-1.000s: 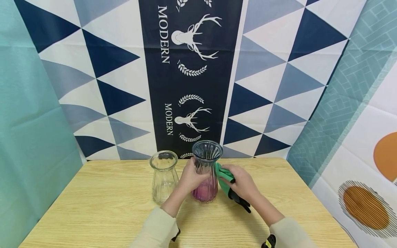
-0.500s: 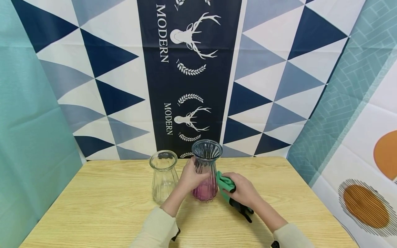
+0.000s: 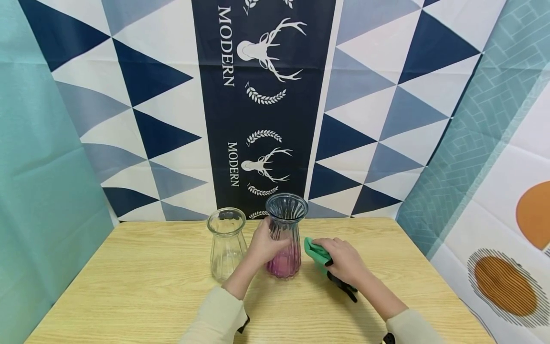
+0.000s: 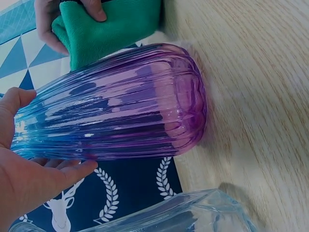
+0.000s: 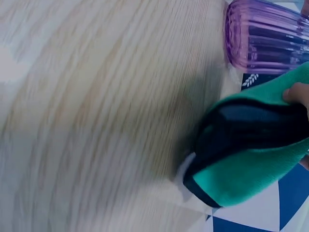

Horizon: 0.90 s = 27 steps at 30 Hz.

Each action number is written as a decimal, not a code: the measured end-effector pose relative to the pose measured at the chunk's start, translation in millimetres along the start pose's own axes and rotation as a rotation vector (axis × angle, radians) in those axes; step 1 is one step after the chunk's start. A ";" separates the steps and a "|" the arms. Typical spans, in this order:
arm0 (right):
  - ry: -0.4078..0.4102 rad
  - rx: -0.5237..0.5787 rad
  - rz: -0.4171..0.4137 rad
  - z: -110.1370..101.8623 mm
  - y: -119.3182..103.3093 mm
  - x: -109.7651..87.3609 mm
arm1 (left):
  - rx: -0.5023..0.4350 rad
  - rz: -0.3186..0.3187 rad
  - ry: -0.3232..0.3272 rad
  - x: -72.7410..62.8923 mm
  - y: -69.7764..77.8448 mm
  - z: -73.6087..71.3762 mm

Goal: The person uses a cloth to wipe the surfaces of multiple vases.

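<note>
A ribbed glass vase [image 3: 285, 258], blue at the flared top and pink-purple at the base, stands upright on the wooden table. My left hand [image 3: 263, 244] grips it around the narrow upper part; in the left wrist view the thumb and fingers [image 4: 72, 169] lie on either side of the glass. To its right, my right hand [image 3: 343, 258] holds a folded green cloth [image 3: 317, 252] with black edging, part of it hanging down. In the head view a small gap separates cloth and vase. The right wrist view shows the cloth [image 5: 251, 179] bunched under the fingers.
A clear glass vase [image 3: 227, 253] stands left of the coloured one, near my left forearm. The wooden table [image 3: 142, 286] reaches back to a patterned hanging sheet [image 3: 172, 143]. Further sheets hang at left and right.
My right hand has moved down and to the right with the green cloth, away from the coloured vase's side. The left hand and both vases have stayed in place.
</note>
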State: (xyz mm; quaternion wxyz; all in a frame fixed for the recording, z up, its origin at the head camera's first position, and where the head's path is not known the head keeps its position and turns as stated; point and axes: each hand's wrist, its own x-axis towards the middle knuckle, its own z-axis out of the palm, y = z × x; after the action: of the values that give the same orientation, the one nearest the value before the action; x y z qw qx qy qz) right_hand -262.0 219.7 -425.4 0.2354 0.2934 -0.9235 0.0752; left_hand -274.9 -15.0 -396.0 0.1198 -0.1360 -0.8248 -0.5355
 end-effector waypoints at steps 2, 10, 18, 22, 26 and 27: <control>0.016 -0.068 -0.049 -0.5 4.9 -1.2 | 0.001 -0.003 0.001 0.1 0.0 0.0; 0.122 -0.340 -0.320 7.1 25.1 -4.5 | -0.007 -0.001 -0.003 0.6 -2.2 0.4; 0.140 -0.380 -0.340 29.3 25.2 -3.6 | -0.012 -0.009 -0.010 0.7 -3.2 0.6; 0.105 -0.308 -0.277 40.9 20.7 -4.6 | -0.007 -0.008 -0.014 0.2 -1.6 0.1; 0.008 -0.199 -0.152 44.7 13.7 -7.5 | -0.001 -0.003 -0.011 0.6 -0.7 -0.9; -0.025 -0.172 -0.115 44.4 11.9 -7.9 | -0.003 0.001 -0.010 1.0 -0.6 -1.2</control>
State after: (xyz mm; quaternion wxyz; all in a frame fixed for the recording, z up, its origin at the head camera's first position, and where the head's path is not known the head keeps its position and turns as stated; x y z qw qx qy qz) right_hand -280.6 221.2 -468.2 0.2519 0.3256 -0.9111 -0.0216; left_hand -276.0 -16.3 -395.7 0.1157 -0.1392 -0.8245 -0.5361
